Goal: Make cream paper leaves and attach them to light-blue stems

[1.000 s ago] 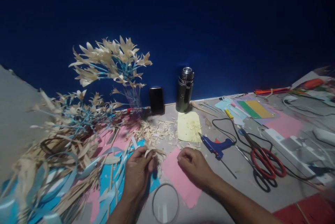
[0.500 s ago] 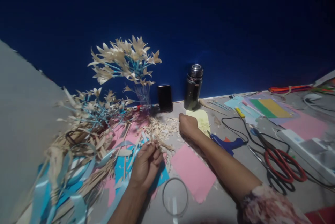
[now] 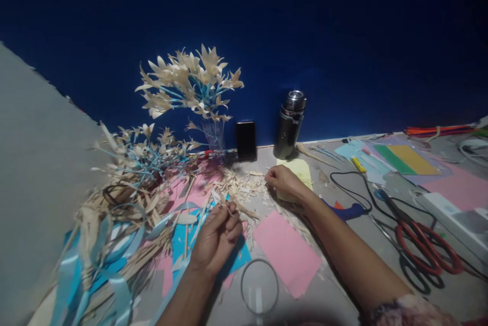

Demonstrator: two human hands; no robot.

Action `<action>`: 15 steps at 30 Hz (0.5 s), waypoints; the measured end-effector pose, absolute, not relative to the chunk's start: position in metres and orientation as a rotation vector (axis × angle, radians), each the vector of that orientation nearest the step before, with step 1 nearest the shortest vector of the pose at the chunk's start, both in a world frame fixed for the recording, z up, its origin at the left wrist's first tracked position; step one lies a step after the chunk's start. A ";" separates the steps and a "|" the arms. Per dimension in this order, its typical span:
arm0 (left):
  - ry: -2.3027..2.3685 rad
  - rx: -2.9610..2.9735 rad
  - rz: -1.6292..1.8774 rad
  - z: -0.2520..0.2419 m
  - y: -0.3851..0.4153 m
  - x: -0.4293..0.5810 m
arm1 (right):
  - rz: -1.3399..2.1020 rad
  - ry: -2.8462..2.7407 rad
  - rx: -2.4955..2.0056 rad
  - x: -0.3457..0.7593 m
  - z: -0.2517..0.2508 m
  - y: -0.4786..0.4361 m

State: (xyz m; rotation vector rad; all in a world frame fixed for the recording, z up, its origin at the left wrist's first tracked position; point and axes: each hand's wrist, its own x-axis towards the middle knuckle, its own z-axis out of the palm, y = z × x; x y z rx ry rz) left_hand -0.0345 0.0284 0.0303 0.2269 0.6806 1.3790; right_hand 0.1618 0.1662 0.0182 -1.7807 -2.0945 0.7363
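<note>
My left hand (image 3: 218, 237) is closed in a pinch on a small pale leaf-shaped strip, held over the blue paper (image 3: 198, 244). My right hand (image 3: 281, 182) reaches forward with fingers curled down at the edge of a pile of pale shavings (image 3: 238, 188), beside the yellow sheet (image 3: 299, 171). What its fingers hold, if anything, is hidden. A pink sheet (image 3: 286, 252) lies between my forearms. A bouquet of pale paper flowers on blue stems (image 3: 190, 84) stands in a clear vase at the back.
A phone (image 3: 246, 141) and a steel flask (image 3: 290, 124) lean at the blue wall. A blue glue gun (image 3: 348, 211), red scissors (image 3: 429, 252), a power strip (image 3: 448, 209), coloured sheets (image 3: 404, 159) lie right. Blue ribbon and more paper flowers (image 3: 133, 173) are heaped left. A clear ring (image 3: 259, 293) lies near.
My right hand left the pink sheet and reached forward to the shavings by the yellow sheet. My left hand kept its pinch. The view shifted slightly left.
</note>
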 end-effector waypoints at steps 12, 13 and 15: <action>0.934 0.523 1.451 0.090 0.009 -0.039 | 0.837 -2.030 -1.530 0.181 0.052 0.120; 0.953 0.525 1.449 0.092 0.007 -0.041 | 0.899 -2.072 -1.480 0.184 0.055 0.102; 0.988 0.522 1.458 0.086 -0.001 -0.053 | 1.042 -2.177 -1.425 0.195 0.057 0.064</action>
